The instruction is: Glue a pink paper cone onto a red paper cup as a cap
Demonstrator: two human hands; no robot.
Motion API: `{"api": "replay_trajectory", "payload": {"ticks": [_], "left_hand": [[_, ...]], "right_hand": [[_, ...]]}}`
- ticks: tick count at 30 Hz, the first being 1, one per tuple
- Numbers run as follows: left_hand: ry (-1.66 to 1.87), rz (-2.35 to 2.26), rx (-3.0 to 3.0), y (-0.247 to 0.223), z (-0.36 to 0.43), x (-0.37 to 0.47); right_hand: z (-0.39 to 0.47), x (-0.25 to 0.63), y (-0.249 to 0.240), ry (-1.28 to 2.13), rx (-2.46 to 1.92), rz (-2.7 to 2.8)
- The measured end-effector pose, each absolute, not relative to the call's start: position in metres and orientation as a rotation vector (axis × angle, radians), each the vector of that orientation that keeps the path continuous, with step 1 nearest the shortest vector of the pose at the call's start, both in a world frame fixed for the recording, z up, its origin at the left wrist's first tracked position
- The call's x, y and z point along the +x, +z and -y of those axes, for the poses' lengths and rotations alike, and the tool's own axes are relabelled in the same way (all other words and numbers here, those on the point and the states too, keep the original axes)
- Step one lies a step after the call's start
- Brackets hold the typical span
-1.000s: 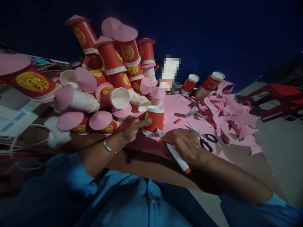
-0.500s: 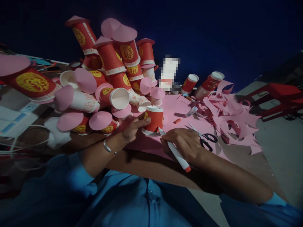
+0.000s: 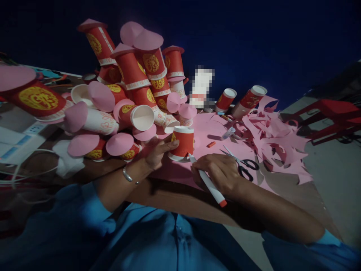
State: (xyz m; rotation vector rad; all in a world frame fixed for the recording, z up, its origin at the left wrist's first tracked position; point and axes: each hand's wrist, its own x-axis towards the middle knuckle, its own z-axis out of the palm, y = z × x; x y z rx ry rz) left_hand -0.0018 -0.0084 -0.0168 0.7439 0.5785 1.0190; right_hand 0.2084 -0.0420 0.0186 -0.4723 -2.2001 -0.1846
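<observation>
A red paper cup (image 3: pixel 184 141) with white bands and a yellow print stands on pink paper in front of me. My left hand (image 3: pixel 158 152) holds its left side, thumb on the wall and the other fingers partly hidden behind. Closed round a white marker pen (image 3: pixel 210 186) with a red end is my right hand (image 3: pixel 218 169). The marker's tip meets the cup's lower right wall. Just right of that hand lie scissors (image 3: pixel 245 167) with black handles, blades apart. A small red marker cap (image 3: pixel 211 144) rests on the paper beyond.
Red and white cups with pink paper cones (image 3: pixel 120 143) are piled at the left and back. Pink paper scraps (image 3: pixel 279 146) heap up on the right, near a glue stick (image 3: pixel 228 133). Two cups (image 3: pixel 249 99) stand behind. A red stool (image 3: pixel 329 113) is beyond the table's right edge.
The marker's tip and my right hand have shifted very slightly against the cup. My left hand keeps its hold, and the things around look the same.
</observation>
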Motion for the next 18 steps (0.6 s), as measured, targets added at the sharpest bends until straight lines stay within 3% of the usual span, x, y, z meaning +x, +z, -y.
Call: {"api": "replay_trajectory", "payload": {"ticks": [18], "left_hand": [[1.03, -0.575, 0.717, -0.0183, 0.0081, -0.0013]], "right_hand": [[0.0427, 0.2047, 0.0245, -0.238, -0.44, 2.206]]}}
